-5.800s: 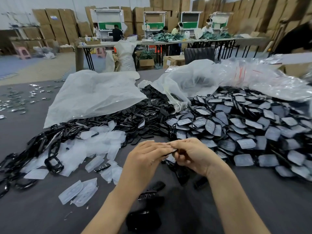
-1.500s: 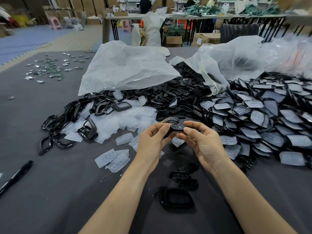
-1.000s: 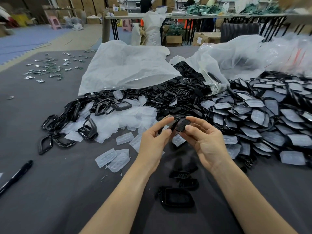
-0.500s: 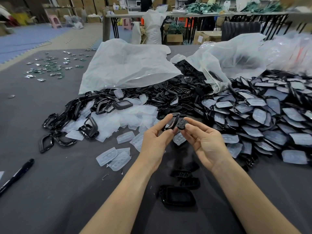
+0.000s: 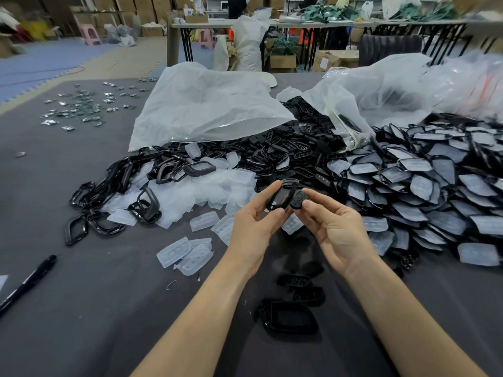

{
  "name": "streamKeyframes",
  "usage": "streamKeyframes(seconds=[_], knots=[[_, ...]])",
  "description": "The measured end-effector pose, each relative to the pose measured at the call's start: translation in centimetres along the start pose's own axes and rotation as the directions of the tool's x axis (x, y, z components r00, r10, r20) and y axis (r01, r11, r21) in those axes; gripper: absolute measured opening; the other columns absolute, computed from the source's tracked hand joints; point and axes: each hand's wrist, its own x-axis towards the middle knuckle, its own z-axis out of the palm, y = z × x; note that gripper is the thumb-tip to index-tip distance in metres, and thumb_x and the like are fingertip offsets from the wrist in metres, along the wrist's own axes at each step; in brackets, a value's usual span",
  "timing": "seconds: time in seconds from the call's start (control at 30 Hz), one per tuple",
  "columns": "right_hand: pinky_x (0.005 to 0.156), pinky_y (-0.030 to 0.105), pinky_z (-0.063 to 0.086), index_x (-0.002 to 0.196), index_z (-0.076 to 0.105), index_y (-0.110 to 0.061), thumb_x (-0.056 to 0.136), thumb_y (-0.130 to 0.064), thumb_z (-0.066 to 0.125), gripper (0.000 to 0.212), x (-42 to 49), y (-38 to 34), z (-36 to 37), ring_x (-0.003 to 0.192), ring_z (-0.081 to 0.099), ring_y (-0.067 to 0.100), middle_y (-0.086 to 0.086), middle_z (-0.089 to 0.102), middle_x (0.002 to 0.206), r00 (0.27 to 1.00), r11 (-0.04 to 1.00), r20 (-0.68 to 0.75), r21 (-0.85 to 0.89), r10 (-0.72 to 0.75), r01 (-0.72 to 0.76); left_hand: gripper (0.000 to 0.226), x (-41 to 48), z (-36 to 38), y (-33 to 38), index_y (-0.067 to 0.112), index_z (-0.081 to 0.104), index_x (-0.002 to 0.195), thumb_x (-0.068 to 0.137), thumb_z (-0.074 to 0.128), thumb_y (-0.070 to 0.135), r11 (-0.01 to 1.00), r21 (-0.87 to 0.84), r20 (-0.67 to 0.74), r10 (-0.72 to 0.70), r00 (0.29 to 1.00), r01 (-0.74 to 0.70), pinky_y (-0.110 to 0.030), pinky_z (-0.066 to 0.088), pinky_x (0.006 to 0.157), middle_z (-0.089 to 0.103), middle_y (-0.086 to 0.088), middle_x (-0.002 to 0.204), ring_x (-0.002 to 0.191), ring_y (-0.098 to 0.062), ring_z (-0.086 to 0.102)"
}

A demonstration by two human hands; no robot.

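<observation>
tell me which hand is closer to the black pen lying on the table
Left. The left hand, holding a black frame, is up and to the right of the pen, well apart from it. The right hand, pinching a small black piece, is farther right.

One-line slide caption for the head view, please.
Left hand holds a black frame beside a small black insert pinched by the right hand, over a grey table heaped with parts.
</observation>
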Motion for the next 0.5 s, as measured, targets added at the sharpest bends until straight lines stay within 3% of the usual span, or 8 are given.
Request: streamKeyframes(seconds=[0.37, 0.5], knots=[[0.066, 0.020, 0.058, 0.100, 0.065, 0.001, 0.083, 0.010, 0.056, 0.022, -0.08, 0.00, 0.08, 0.072, 0.071, 0.018, 0.015, 0.071, 0.091, 1.000, 1.000, 0.009, -0.014, 0.010, -0.010, 0.045, -0.15, 0.13, 0.06, 0.019, 0.063, 0.119, 0.091, 0.050, -0.014, 1.000, -0.003, 0.002, 0.017, 1.000, -0.017, -0.021, 0.053, 0.084, 0.073, 0.005, 0.108, 0.097, -0.011, 0.068], [0.066, 0.022, 0.058, 0.102, 0.065, 0.001, 0.082, 0.010, 0.057, 0.023, -0.14, -0.27, 0.00, 0.069, 0.071, 0.020, 0.011, 0.072, 0.082, 1.000, 1.000, 0.026, -0.029, 0.007, -0.007, 0.044, -0.15, 0.10, 0.12, 0.019, 0.064, 0.116, 0.091, 0.049, -0.014, 1.000, -0.015, 0.003, 0.022, 1.000, -0.022, -0.020, 0.054, 0.082, 0.073, 0.004, 0.105, 0.093, -0.011, 0.069]])
